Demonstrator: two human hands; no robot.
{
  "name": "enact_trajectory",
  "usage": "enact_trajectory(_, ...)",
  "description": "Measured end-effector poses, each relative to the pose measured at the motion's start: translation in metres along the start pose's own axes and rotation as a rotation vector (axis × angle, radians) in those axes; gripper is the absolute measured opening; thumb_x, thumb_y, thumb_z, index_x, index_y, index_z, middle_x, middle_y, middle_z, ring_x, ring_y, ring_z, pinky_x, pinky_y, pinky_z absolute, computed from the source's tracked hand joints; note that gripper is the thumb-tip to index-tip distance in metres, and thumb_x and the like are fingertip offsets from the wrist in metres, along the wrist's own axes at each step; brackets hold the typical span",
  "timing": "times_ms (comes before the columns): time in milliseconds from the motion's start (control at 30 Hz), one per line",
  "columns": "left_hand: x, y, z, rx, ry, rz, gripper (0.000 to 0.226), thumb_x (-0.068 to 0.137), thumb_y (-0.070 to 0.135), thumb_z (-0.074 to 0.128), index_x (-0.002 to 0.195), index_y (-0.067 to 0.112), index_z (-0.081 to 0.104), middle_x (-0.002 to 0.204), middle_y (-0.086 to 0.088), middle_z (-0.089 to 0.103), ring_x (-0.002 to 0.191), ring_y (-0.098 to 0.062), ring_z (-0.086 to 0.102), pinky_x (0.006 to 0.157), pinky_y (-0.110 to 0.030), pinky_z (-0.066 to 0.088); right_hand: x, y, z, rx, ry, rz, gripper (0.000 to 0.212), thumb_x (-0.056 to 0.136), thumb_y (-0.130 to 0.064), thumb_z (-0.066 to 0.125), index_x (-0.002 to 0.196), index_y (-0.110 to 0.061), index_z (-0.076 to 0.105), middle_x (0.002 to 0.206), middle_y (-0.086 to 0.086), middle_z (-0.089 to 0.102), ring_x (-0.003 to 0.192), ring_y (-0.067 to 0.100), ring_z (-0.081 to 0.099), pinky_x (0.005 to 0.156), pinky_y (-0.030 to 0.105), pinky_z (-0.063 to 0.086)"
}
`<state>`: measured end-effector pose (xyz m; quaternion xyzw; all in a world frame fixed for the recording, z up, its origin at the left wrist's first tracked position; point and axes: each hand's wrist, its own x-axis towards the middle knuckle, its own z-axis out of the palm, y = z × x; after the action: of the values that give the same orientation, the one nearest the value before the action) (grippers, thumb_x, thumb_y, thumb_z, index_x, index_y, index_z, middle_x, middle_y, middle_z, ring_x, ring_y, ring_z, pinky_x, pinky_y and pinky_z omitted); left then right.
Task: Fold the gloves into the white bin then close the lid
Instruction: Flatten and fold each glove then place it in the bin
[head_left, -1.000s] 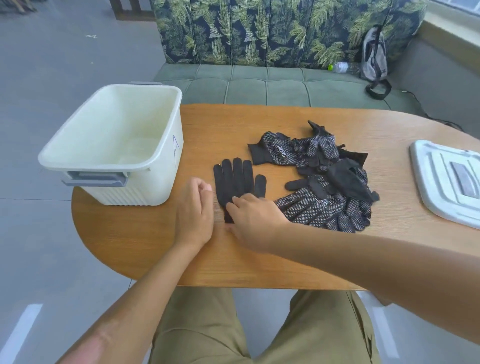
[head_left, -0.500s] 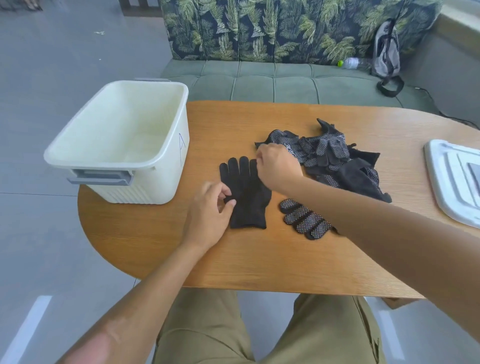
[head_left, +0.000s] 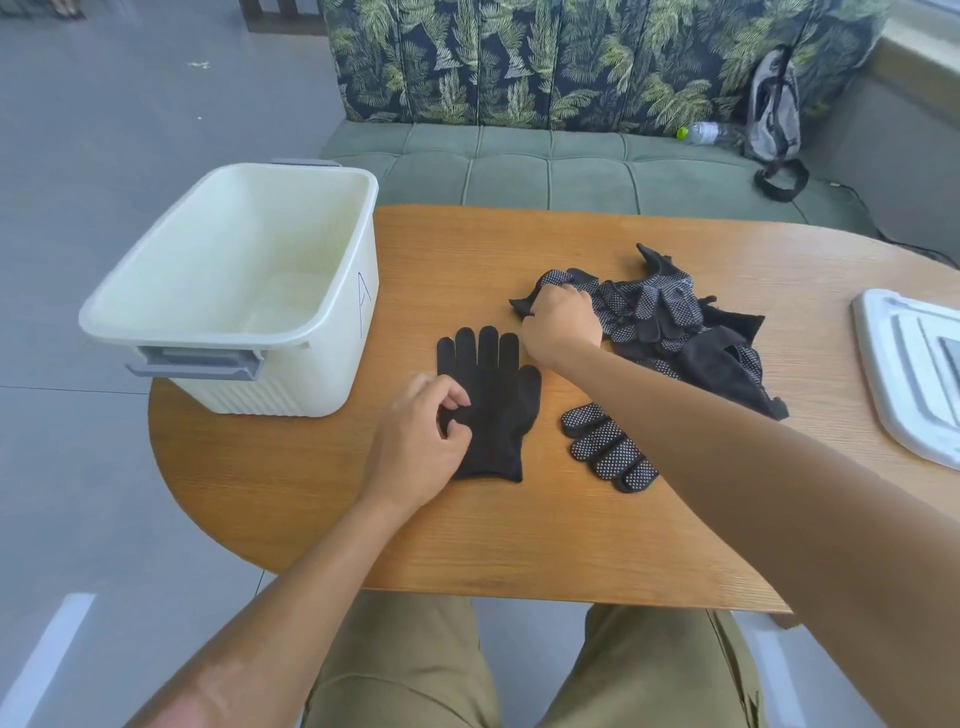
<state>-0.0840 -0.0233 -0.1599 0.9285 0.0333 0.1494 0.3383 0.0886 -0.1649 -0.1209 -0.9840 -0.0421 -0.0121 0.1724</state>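
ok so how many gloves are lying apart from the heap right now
2: a plain black glove flat under the left hand, and a dotted glove partly under the right forearm. The pile may hide more.

A single capital letter "A" is handwritten in thin blue ink on the right-hand outer wall of the white bin (head_left: 291, 291), just below its rim. No other writing, brand, number or sign can be read; any print on the dotted gloves (head_left: 660, 317) is too small to be made out.
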Motion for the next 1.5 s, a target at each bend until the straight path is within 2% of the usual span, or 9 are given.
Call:
enact_trajectory(167,0.001,0.000,0.001,0.005,-0.019,0.000,0.023,0.086,0.011,0.060,0.098,0.029,0.063,0.101,0.015,0.053,0.091,0.001,0.053,0.070,-0.010,0.040,-0.003,0.010,-0.020,0.207,-0.057,0.040,0.013,0.080,-0.013,0.050,0.073,-0.013,0.061,0.086,0.009,0.065,0.079,0.030,0.062,0.060,0.030,0.050)
enact_trajectory(433,0.001,-0.002,0.001,-0.012,-0.035,-0.004,0.032,0.084,0.003,0.055,0.093,0.031,0.068,0.096,0.018,0.055,0.094,0.002,0.053,0.075,-0.018,0.047,0.006,0.017,-0.088,0.235,0.106,-0.099,0.021,0.093,-0.012,0.043,0.095,-0.009,0.064,0.094,0.010,0.066,0.084,0.030,0.061,0.069,0.034,0.052)
enact_trajectory(567,0.001,-0.002,0.000,-0.018,-0.023,0.008,0.023,0.090,0.010,0.056,0.091,0.030,0.068,0.092,0.018,0.057,0.092,0.002,0.053,0.073,-0.017,0.046,0.014,0.018,-0.114,0.274,0.132,-0.181,0.021,0.098,-0.018,0.043,0.106,-0.011,0.061,0.092,0.004,0.060,0.083,0.024,0.055,0.066,0.028,0.038)
enact_trajectory(700,0.000,-0.001,0.000,-0.043,-0.015,-0.016,0.023,0.095,0.015,0.054,0.089,0.030,0.070,0.092,0.020,0.061,0.093,-0.001,0.054,0.075,-0.023,0.050,0.016,0.018,-0.128,0.304,0.066,-0.241,0.016,0.101,-0.022,0.045,0.108,-0.015,0.057,0.095,0.005,0.061,0.081,0.027,0.063,0.066,0.033,0.051)
enact_trajectory(833,-0.001,0.002,-0.004,-0.074,-0.016,-0.036,0.026,0.094,0.012,0.051,0.084,0.027,0.070,0.084,0.022,0.060,0.088,-0.003,0.055,0.074,-0.031,0.052,0.010,0.016,-0.134,0.297,-0.005,-0.306,0.010,0.102,-0.022,0.047,0.106,-0.017,0.055,0.097,0.005,0.061,0.062,0.015,0.065,0.043,0.012,0.040)
enact_trajectory(933,-0.001,0.004,-0.005,-0.081,-0.022,-0.044,0.026,0.094,0.013,0.050,0.083,0.025,0.070,0.082,0.022,0.059,0.087,-0.005,0.055,0.075,-0.032,0.052,0.004,0.012,-0.132,0.305,-0.036,-0.325,0.010,0.102,-0.021,0.046,0.107,-0.018,0.055,0.097,0.005,0.061,0.062,0.013,0.064,0.039,0.007,0.036)
enact_trajectory(1167,-0.002,0.005,-0.006,-0.077,-0.020,-0.064,0.026,0.097,0.017,0.050,0.083,0.027,0.070,0.081,0.023,0.059,0.083,-0.003,0.056,0.071,-0.030,0.053,-0.004,-0.006,-0.129,0.439,0.039,-0.335,0.013,0.103,-0.018,0.041,0.110,-0.016,0.051,0.103,0.011,0.063,0.073,0.026,0.065,0.041,0.007,0.036)
enact_trajectory(1333,-0.003,0.006,-0.006,-0.098,-0.018,-0.059,0.026,0.094,0.015,0.051,0.079,0.027,0.068,0.079,0.019,0.061,0.083,-0.003,0.056,0.069,-0.028,0.051,0.004,-0.026,-0.131,0.681,0.112,-0.242,0.008,0.101,-0.012,0.038,0.104,-0.018,0.043,0.091,0.005,0.058,0.073,0.030,0.069,0.042,0.009,0.039)
enact_trajectory(1500,-0.003,0.008,-0.007,-0.092,-0.015,-0.052,0.025,0.093,0.014,0.052,0.080,0.026,0.068,0.078,0.019,0.061,0.083,0.000,0.055,0.068,-0.023,0.048,0.028,-0.047,-0.119,1.175,-0.154,-0.101,0.017,0.096,0.006,0.044,0.097,-0.010,0.051,0.103,0.012,0.059,0.090,0.023,0.062,0.077,0.030,0.060)
